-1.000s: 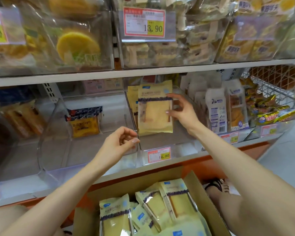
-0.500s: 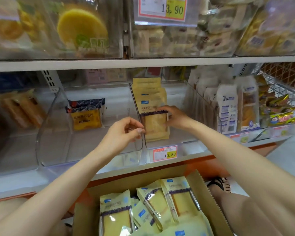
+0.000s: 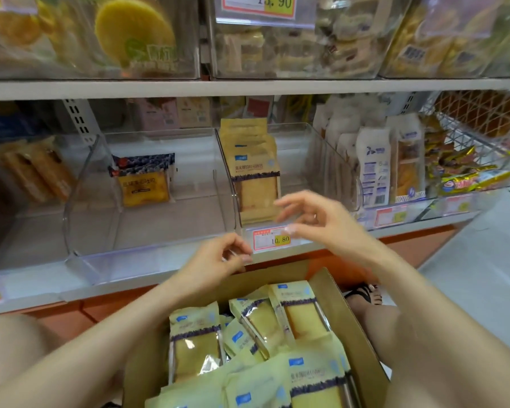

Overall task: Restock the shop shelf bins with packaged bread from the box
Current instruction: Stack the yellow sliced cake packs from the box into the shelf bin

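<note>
A cardboard box sits low in front of me, full of pale yellow bread packets. In the clear middle shelf bin a row of the same packets stands upright against the bin's left wall. My right hand hovers in front of that bin, fingers spread, holding nothing. My left hand is lower, just above the box's far edge, fingers loosely curled and holding nothing.
The clear bin to the left holds a few blue-and-orange bread packets. White packets fill the bin on the right, beside a wire basket of snacks. A price tag reads 10.80. My sandalled foot rests right of the box.
My right hand has let go of the packet it set at the front of the bin's row and drawn back out, open. My left hand has dropped slightly towards the box.
</note>
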The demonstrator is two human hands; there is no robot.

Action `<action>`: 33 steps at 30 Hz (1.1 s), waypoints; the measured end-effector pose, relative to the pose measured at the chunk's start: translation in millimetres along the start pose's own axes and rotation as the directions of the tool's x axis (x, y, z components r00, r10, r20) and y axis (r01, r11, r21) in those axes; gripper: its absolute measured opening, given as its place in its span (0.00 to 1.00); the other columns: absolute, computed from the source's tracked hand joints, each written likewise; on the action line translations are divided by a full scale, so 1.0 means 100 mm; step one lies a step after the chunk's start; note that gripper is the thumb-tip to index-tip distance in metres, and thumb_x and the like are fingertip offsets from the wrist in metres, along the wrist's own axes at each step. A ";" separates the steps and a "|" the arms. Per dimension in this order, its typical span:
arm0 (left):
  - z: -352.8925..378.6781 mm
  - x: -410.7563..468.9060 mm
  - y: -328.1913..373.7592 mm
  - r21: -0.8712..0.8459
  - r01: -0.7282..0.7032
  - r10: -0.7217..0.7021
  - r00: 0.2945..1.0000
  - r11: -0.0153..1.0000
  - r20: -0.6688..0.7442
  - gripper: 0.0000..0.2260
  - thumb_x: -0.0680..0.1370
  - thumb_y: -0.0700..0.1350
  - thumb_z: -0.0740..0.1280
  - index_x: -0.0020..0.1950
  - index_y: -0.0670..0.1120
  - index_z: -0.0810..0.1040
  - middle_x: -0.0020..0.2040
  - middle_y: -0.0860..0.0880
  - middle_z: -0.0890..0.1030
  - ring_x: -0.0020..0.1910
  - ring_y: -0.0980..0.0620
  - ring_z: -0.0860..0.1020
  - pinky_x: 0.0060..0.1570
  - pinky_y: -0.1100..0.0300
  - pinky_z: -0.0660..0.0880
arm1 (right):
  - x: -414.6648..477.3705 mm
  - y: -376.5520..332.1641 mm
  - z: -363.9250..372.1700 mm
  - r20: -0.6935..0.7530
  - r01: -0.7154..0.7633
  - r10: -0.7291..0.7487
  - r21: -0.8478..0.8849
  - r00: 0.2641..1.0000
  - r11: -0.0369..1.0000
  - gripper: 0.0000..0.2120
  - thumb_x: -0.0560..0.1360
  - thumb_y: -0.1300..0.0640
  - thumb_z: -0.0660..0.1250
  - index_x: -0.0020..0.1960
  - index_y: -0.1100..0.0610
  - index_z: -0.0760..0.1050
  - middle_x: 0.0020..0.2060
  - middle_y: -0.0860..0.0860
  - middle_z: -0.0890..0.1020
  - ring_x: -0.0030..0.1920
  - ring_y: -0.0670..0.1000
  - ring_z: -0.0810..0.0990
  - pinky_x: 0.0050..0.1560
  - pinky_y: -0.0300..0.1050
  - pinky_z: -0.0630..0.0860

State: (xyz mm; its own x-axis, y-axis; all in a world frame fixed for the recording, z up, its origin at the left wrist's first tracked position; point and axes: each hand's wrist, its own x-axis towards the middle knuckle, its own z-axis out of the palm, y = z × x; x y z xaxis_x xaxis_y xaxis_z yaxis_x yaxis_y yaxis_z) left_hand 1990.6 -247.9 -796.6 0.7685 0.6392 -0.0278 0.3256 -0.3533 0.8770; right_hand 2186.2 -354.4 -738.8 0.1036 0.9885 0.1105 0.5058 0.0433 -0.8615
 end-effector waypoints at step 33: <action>0.12 -0.32 -0.32 -0.330 0.188 -0.169 0.982 0.925 0.087 0.09 0.73 0.45 0.70 0.40 0.43 0.72 0.31 0.51 0.81 0.31 0.58 0.78 0.30 0.67 0.69 | -0.28 0.66 0.48 0.366 -0.332 0.327 -0.053 0.871 0.942 0.28 0.73 0.54 0.72 0.70 0.51 0.65 0.62 0.46 0.75 0.62 0.44 0.74 0.62 0.41 0.72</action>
State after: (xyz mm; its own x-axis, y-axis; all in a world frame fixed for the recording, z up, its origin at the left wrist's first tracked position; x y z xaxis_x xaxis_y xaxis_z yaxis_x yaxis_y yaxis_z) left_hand 1962.1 -265.4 -829.4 0.7475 0.6278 -0.2171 0.2642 0.0189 0.9643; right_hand 2175.6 -372.3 -822.4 -0.0580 0.9283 -0.3673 0.4877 -0.2947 -0.8218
